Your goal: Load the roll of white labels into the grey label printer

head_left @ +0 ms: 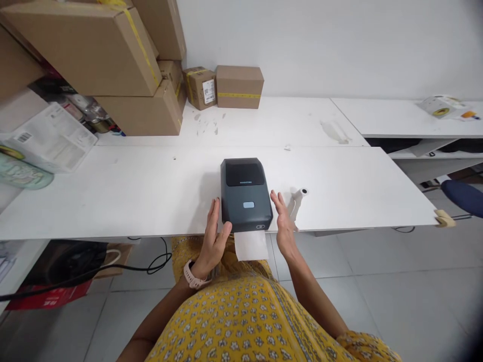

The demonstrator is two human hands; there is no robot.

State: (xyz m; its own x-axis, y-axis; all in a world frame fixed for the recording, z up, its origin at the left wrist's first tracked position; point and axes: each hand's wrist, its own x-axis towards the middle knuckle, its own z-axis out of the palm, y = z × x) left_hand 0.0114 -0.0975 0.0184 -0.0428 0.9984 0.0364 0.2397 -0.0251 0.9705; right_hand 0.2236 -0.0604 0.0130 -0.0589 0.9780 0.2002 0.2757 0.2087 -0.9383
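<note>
A dark grey label printer (246,196) stands at the front edge of the white table, with a white paper label (251,246) hanging from its front slot. My left hand (215,241) is beside the printer's left front corner, fingers stretched out and the thumb near its front. On the other side, my right hand (283,221) is held upright with its fingers extended, close to the printer's right side. Neither hand wraps round it; whether the left fingers touch it I cannot tell. A small white paper roll (300,195) lies just right of my right hand.
Cardboard boxes (139,108) are stacked at the back left, with two smaller boxes (240,86) against the wall. A green bottle (26,173) and a white package (53,136) are at far left. A black cable (151,269) hangs below the table; a blue chair (462,197) stands right.
</note>
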